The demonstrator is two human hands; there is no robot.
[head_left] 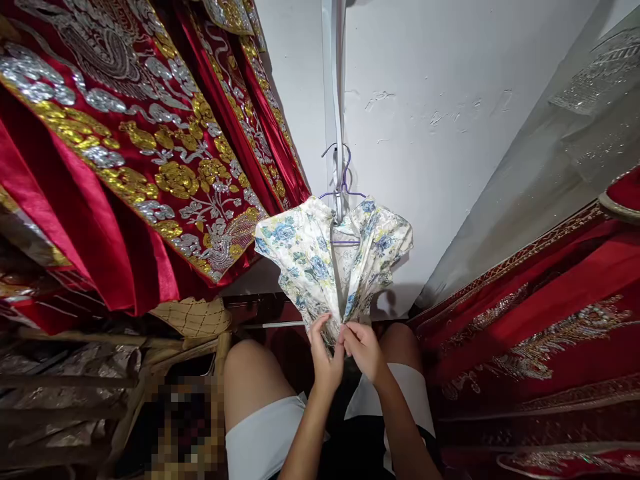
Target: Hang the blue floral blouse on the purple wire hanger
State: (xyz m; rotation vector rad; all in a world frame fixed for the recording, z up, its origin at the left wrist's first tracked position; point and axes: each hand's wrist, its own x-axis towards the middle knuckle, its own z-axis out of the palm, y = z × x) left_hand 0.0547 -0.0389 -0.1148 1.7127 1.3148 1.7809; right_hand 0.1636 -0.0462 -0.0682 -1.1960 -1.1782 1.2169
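A white short-sleeved dress [320,267] with blue and yellow flowers hangs from a purple wire hanger [346,180] in front of me. Its front lies apart from the neck down to my fingers. My left hand [326,350] pinches the left side of the front opening low on the garment. Close against it, my right hand [363,347] pinches the other edge, and the fingertips of both hands meet at the bottom of the opening. Whatever small fastening lies between them is hidden by the fingers. The lower part of the dress drops out of sight behind my hands.
Red garments with gold and silver sequins [175,180] hang at the left, above a wooden rack [150,363]. More red embroidered cloth [550,333] fills the right, beside sheer white fabric [575,133]. A pale strap [336,80] runs down the white wall [425,120] to the hanger.
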